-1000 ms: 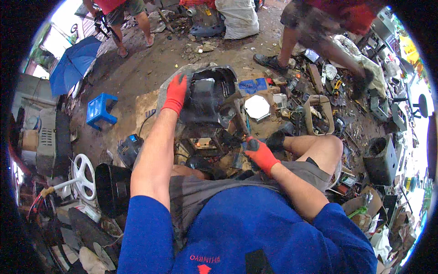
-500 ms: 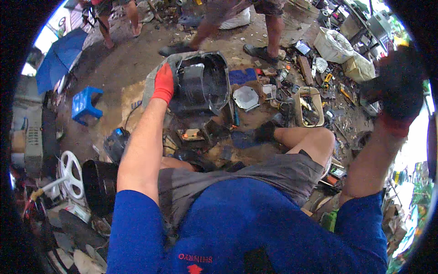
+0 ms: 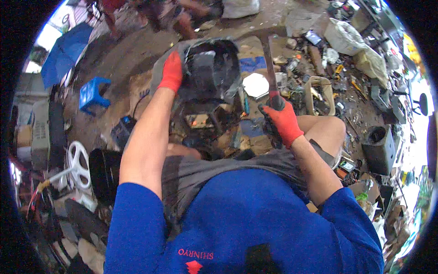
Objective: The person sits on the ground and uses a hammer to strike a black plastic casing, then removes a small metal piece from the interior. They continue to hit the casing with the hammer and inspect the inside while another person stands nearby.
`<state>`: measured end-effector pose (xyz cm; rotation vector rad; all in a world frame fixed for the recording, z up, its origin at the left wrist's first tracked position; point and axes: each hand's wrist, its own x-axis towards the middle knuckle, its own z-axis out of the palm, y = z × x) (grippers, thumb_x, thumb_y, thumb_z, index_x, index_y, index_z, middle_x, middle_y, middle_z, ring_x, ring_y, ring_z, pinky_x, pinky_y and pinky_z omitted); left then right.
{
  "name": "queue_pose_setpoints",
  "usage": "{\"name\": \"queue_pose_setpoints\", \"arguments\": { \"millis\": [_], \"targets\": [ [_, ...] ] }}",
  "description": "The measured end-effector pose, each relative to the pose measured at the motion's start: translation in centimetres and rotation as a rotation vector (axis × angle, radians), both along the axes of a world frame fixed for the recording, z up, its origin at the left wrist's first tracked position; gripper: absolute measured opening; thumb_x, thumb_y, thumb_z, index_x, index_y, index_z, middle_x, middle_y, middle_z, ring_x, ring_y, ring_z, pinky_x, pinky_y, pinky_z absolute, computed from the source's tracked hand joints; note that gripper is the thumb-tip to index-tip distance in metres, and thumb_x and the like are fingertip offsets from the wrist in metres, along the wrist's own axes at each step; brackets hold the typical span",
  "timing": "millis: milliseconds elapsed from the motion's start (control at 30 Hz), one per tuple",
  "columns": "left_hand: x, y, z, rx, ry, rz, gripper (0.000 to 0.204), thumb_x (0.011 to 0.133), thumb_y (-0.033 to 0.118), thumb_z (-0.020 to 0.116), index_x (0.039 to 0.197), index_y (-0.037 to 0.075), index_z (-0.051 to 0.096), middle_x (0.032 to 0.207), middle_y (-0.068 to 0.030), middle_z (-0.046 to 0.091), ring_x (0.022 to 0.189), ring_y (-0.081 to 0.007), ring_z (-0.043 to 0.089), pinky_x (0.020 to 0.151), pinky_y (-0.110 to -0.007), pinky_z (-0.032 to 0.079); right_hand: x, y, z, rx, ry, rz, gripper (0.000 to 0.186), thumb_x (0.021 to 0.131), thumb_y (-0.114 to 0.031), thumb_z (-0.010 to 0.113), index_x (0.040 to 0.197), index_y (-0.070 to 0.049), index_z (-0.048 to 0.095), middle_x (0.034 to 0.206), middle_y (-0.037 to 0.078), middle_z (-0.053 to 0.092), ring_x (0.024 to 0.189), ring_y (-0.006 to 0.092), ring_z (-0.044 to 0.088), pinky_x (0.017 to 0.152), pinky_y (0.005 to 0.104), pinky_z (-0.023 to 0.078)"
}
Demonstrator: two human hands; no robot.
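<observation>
With the red-and-black glove on my left hand (image 3: 172,73), I grip the left rim of a bulky grey-black housing (image 3: 232,93). It stands tilted in front of me, and a rounded dark part fills its hollow inside. My right hand (image 3: 284,122), gloved alike, is closed round the grip of a long, narrow, dark blade-like tool (image 3: 272,68). The tool points away from me, just right of the housing and apart from it. Between them on the ground lies a bright eight-sided metal plate (image 3: 256,86). The far side of the housing is hidden.
A blue stool (image 3: 94,95) and a blue umbrella (image 3: 66,55) are at the left. Nearer stands a white spoked wheel (image 3: 79,164). To the right are a beige plastic frame (image 3: 319,96), white sacks (image 3: 344,36) and scattered scrap. Another person's legs (image 3: 185,23) show at the top.
My right hand has come down from the upper right to beside the housing, bringing the blade-like tool into clear view. My left hand keeps its hold. The other person's legs have shifted left.
</observation>
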<state>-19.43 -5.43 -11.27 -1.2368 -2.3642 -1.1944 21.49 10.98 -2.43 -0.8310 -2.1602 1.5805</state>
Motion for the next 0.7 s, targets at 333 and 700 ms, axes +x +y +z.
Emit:
{"name": "queue_pose_setpoints", "arguments": {
  "millis": [333, 700],
  "targets": [
    [3.7, 6.1, 4.5, -0.003, -0.175, 0.136, 0.050, 0.096, 0.038, 0.033, 0.111, -0.003, 0.058, 0.115, -0.0285, 0.056, 0.111, -0.0437, 0.051, 0.095, -0.047, 0.040, -0.1, -1.6, -5.1, -0.088, -0.310, 0.044, 0.042, 0.076, -0.017, 0.069, 0.114, -0.004, 0.058, 0.096, 0.012, 0.066, 0.090, 0.0196, 0.061, 0.081, 0.0333, 0.047],
    [2.8, 4.9, 4.7, 0.025, -0.333, 0.217, 0.061, 0.098, 0.048, 0.029, 0.107, -0.002, 0.063, 0.105, -0.0272, 0.061, 0.103, -0.0429, 0.056, 0.088, -0.046, 0.044, 4.0, 12.0, 34.7, 1.163, 0.111, -0.498, 0.021, 0.089, -0.029, 0.050, 0.083, -0.009, 0.052, 0.067, 0.006, 0.055, 0.060, 0.0195, 0.055, 0.055, 0.0375, 0.047]
  ]
}}
